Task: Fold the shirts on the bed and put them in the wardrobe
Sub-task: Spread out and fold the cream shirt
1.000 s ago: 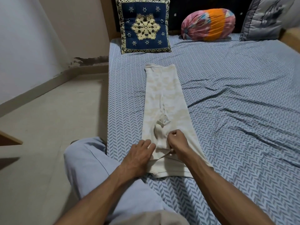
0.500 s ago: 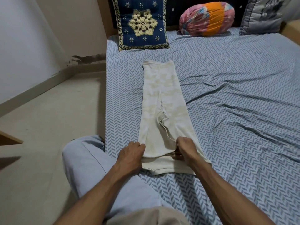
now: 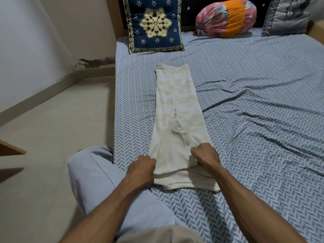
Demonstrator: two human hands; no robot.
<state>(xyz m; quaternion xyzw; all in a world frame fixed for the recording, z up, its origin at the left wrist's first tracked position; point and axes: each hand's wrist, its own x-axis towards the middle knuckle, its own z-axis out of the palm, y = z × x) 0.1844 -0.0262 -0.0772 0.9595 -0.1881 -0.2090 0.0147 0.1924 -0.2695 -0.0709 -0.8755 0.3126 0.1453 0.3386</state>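
Wall [image 3: 35,50]: white, upper left of the frame; dark damp stain low down where it meets the skirting.
Floor [image 3: 52,137]: pale beige, left half of the frame, running along the bed's left edge.
Wooden corner [image 3: 12,149]: brown edge at the far left, middle height; what it belongs to cannot be told.
Knee [image 3: 98,174]: person's leg in light blue trousers, lower left of centre, against the bed edge.
Left hand [image 3: 142,168]: lower centre, fingers curled, gripping the near left edge of the shirt.
Blue cushion [image 3: 154,25]: navy, cream floral medallion, patterned border; upper centre, leaning upright at the head of the bed.
Shirt [image 3: 177,109]: cream with faint pale camouflage print, folded into a long narrow strip; centre of the frame, lying on the bed sheet near its left side, far end below the blue cushion, near end at the hands.
Right hand [image 3: 206,156]: lower centre, just right of the left hand; closed in a fist, pinching the shirt's near right edge, the top layer raised slightly.
Bolster [image 3: 226,18]: pink, orange and blue, upper right of centre.
Bed sheet [image 3: 263,120]: blue-and-white chevron print, creased; fills the right half.
Grey pillow [image 3: 287,16]: upper right corner, propped up.
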